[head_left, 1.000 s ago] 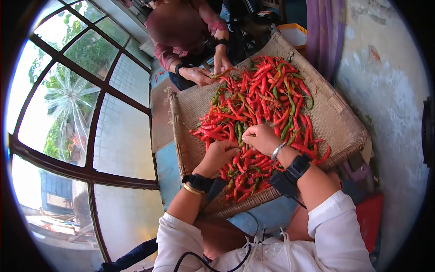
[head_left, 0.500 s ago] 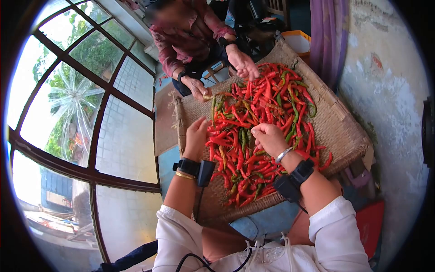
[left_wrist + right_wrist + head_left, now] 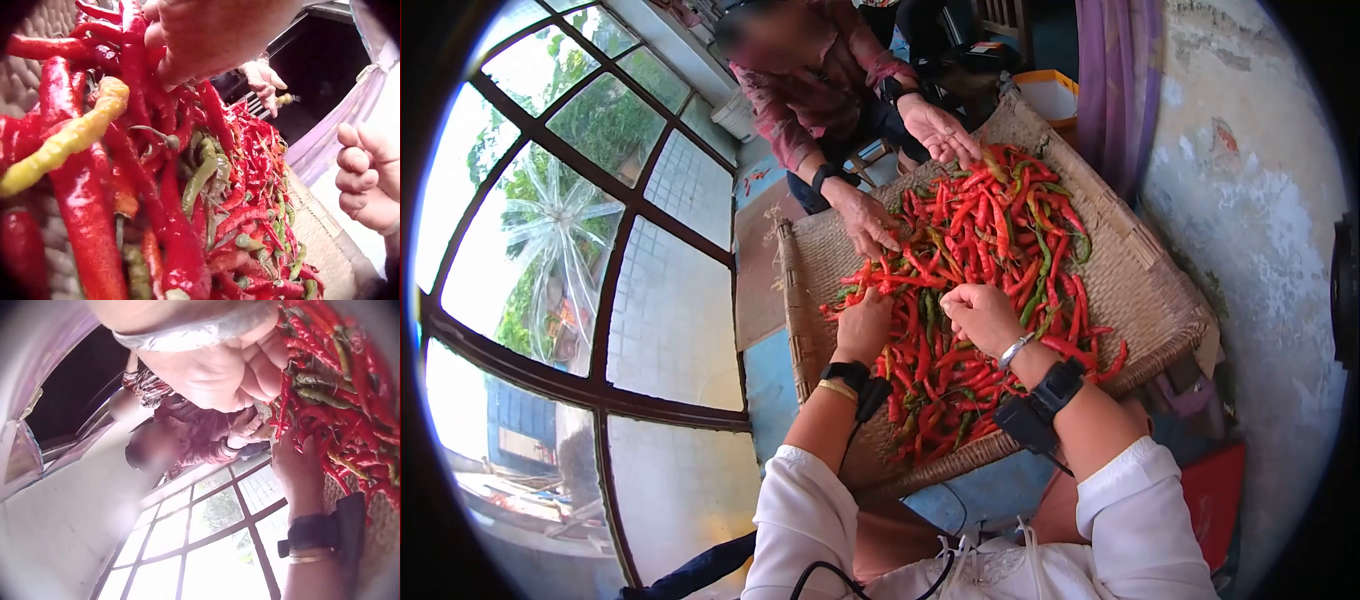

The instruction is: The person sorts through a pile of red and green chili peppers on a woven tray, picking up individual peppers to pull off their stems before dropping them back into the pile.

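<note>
A heap of red chili peppers (image 3: 975,225), with some green and yellowish ones, lies on a woven tray (image 3: 1140,250). My left hand (image 3: 867,325) reaches into the heap's left side, fingers curled against a red chili pepper (image 3: 133,62); its thumb is hidden in the left wrist view. Below those fingers lies a wrinkled yellow chili pepper (image 3: 69,144). My right hand (image 3: 983,318) hovers over the heap's middle, fingers curled and thumb near the index finger, with no pepper visible in it.
Across the tray sits another person, whose one hand (image 3: 865,222) reaches down to the peppers while the other hand (image 3: 940,130) is spread above the far edge. A paned window (image 3: 670,230) stands left, a rough wall (image 3: 1250,180) right. Behind is a yellow-rimmed container (image 3: 1048,95).
My hands have parted from the stem they both worked at. The left went out to the tray's left side, then back onto the heap. The other person's hand lowered to the peppers.
</note>
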`<state>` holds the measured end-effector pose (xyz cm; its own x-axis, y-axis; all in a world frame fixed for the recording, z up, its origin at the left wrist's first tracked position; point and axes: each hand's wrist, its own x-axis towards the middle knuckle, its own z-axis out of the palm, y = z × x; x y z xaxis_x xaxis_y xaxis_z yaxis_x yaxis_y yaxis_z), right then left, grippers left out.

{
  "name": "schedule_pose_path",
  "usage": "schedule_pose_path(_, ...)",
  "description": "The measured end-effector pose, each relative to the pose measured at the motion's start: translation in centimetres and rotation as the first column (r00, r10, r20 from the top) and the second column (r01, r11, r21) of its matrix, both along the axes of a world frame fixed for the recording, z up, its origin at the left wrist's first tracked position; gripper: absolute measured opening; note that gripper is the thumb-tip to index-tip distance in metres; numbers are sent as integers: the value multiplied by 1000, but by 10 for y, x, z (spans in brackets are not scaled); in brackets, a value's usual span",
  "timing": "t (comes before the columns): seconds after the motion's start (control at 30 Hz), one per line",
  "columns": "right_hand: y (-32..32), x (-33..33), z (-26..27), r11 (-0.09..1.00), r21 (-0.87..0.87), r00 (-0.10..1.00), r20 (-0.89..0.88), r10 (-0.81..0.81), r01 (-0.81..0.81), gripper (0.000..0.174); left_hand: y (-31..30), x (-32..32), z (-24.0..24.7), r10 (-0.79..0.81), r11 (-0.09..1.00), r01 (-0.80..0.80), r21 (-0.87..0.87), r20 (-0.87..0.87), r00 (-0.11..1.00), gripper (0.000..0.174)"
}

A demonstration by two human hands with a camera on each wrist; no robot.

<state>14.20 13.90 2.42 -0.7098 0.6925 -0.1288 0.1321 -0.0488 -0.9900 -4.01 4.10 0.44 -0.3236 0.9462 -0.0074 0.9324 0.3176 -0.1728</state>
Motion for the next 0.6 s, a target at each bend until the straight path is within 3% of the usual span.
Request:
schedule_pose_path(0.13,0,-1,-5,999,14,998,55,37,-38,18,-8,6,10,-4,989,-24,148,187,982,13)
schedule_pose_path(0.2,2,-3,-16,980,176,992,95,78,-94,21,-11,16,23,-31,975,-29,220,268,963,14)
schedule_pose_path(0.33,-4,-1,-6,975,127,982,75,176,-184,27,-12,47,52,-84,949,-70,307,460,884,21)
schedule_pose_path(0.4,-7,-2,-3,944,208,966,21,256,-255,31,-10,55,51,-106,938,-92,334,529,842,21)
schedule_pose_path(0.47,-8,-6,-16,929,260,959,-30,281,-264,33,-9,57,43,-180,897,-202,392,743,645,18)
schedule_pose_path(0.53,-9,-8,-21,938,173,941,-108,321,-300,31,-8,54,37,-245,878,-195,437,761,600,14)
schedule_pose_path(0.6,-8,-6,-19,925,215,939,-76,336,-314,30,-9,54,38,-99,865,-480,146,987,123,15)
